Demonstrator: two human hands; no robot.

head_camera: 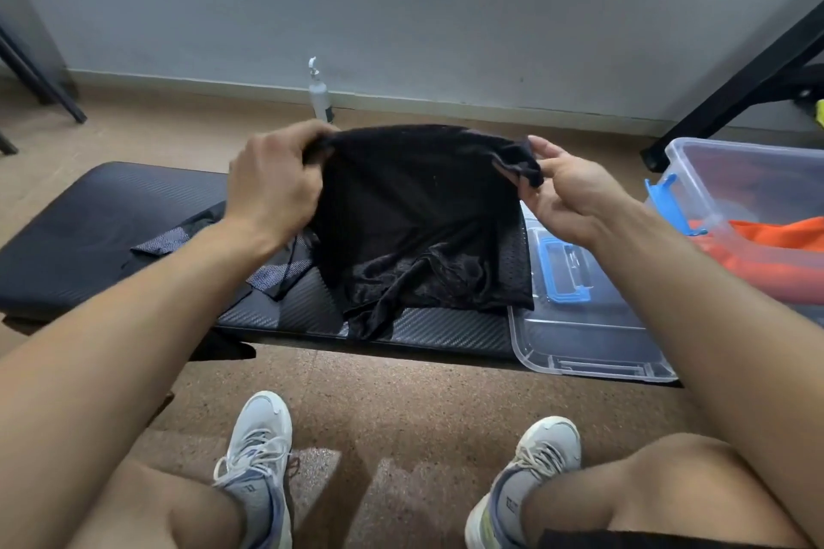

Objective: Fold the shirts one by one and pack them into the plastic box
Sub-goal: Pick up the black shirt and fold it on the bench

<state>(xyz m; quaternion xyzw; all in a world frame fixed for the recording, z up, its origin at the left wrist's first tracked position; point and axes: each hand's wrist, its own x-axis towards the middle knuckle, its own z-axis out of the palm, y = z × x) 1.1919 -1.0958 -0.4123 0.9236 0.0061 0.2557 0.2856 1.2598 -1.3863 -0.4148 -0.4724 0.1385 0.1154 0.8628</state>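
Observation:
A black mesh shirt hangs in front of me over a black padded bench. Its lower part rests crumpled on the bench. My left hand grips the shirt's top left corner. My right hand pinches the top right corner. Another dark garment with a dotted grey pattern lies on the bench under my left forearm. The clear plastic box stands on the right with an orange garment inside.
The box's clear lid with blue clips lies flat on the bench's right end. A white spray bottle stands by the wall. Black metal frame legs rise at the far right. My feet in grey sneakers rest on the floor below.

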